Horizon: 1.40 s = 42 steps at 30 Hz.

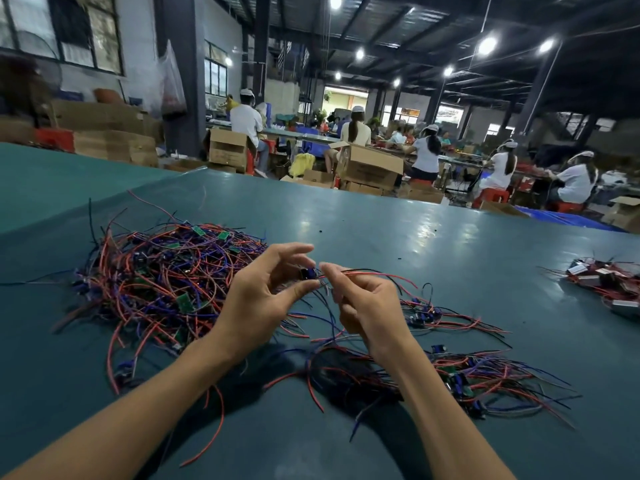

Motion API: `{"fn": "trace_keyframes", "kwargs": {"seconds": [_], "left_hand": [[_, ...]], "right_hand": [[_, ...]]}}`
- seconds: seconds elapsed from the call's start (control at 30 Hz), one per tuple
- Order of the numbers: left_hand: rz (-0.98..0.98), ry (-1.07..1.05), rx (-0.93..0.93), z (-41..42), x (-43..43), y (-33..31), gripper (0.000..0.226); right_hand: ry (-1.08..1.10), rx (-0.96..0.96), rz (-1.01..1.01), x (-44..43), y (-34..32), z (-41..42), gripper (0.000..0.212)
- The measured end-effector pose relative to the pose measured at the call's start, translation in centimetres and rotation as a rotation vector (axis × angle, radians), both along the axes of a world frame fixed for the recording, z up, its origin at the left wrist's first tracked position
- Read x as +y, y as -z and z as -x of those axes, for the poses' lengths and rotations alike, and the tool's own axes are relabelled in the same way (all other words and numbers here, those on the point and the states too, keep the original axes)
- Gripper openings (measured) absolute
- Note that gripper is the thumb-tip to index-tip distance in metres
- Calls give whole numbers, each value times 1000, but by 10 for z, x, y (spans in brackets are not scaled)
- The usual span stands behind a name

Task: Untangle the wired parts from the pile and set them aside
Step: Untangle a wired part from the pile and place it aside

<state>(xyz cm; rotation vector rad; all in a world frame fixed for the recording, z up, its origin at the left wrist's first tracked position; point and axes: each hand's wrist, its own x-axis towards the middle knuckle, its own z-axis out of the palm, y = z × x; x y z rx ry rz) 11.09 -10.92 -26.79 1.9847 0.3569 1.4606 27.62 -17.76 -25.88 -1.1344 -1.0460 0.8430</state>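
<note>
Here, wired part (309, 274) btwn hands (258, 306) (367, 308)

Table top (398, 237): teal sheet, smooth, semi-gloss; ceiling lamps show on it as soft, blurred highlights.
Pile (162, 282): wires in smooth plastic insulation, slight sheen.
Circuit boards (183, 302) in the pile: green, matt.
Wired part (309, 273): dark blue body, looks like glossy plastic; leads in the same smooth insulation.
Far-right heap (609, 282): pale silvery faces, possibly metal, cannot confirm.
Boxes (372, 168): brown cardboard, matt.
Stools (491, 195): red plastic.
</note>
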Motion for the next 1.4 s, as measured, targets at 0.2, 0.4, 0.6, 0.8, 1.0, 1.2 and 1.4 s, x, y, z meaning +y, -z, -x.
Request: {"fn": "trace_keyframes", "kwargs": {"seconds": [0.2, 0.4, 0.6, 0.8, 1.0, 1.2, 1.4], "left_hand": [[-261, -237, 95, -1, -4, 3, 36], [-330, -297, 153, 5, 1, -6, 24], [-358, -259, 233, 8, 7, -7, 24], [-145, -145, 163, 9, 0, -6, 20], [314, 271, 69, 16, -2, -18, 14], [838, 697, -378, 19, 1, -36, 31], [1015, 788, -425, 20, 3, -34, 47]], "right_hand": [[50, 86, -51, 1, 7, 13, 29], [223, 232, -72, -6, -7, -7, 17], [388, 225, -176, -10, -16, -29, 20], [507, 189, -214, -10, -14, -24, 25], [433, 212, -288, -12, -16, -16, 24], [237, 72, -241, -17, -15, 0, 55], [86, -427, -138, -17, -11, 20, 47]]}}
